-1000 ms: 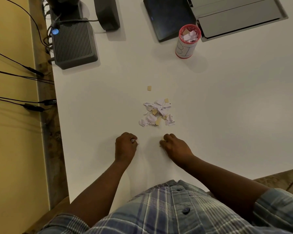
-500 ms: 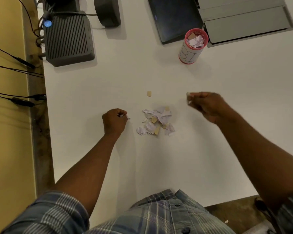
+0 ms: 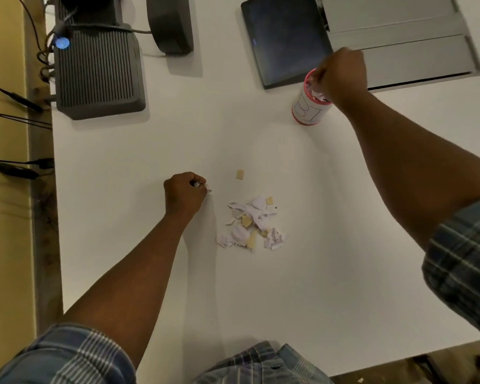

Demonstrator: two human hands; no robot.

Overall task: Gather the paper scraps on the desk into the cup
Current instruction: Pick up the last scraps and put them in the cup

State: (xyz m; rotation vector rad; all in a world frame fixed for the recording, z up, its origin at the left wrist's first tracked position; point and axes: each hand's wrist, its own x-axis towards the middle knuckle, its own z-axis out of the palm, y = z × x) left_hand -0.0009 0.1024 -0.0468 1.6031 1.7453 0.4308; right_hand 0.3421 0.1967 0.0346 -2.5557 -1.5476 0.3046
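Note:
A pile of white and tan paper scraps (image 3: 252,223) lies in the middle of the white desk (image 3: 316,273). One tan scrap (image 3: 240,174) sits alone just beyond it. The white cup (image 3: 306,109) with a pink rim stands at the back right, with scraps inside. My right hand (image 3: 341,74) hovers over the cup's mouth, fingers bunched and pointing down; whether a scrap is still in them is hidden. My left hand (image 3: 185,194) rests on the desk left of the pile, closed on a small white scrap.
A dark ribbed box (image 3: 97,70) with a blue light and cables sits at the back left, a dark stand (image 3: 171,22) beside it. A black tablet (image 3: 284,37) and a grey tray (image 3: 399,45) lie behind the cup. The desk's left edge meets a yellow wall.
My right hand rose from the desk near the pile and travelled back to the cup's mouth. My left hand shifted forward to the left of the pile, staying closed.

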